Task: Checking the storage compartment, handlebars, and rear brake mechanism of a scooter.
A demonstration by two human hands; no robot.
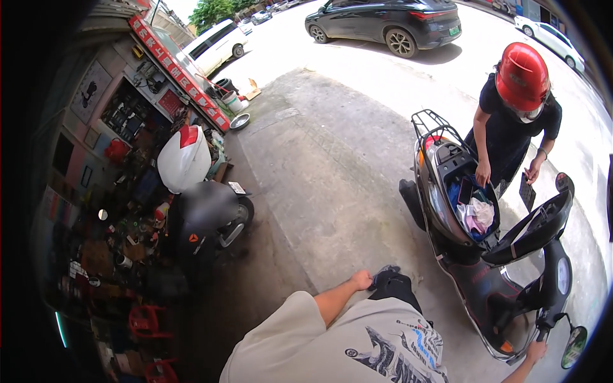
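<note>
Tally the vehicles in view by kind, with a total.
Scooters: 2, the dark scooter with its seat raised and the scooter by the shop front.
Cars: 4 whole or partly visible at the top, including the black car.
Total: 6

Harsh overhead sunlight, glaring pavement, dim shaded shopfront at left, strong fisheye bending, dark vignetted rim.

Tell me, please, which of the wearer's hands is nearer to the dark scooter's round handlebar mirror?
The right hand: it rests on the handlebar just left of the round mirror. The left hand is a closed fist down by the leg, well across the frame.
</note>
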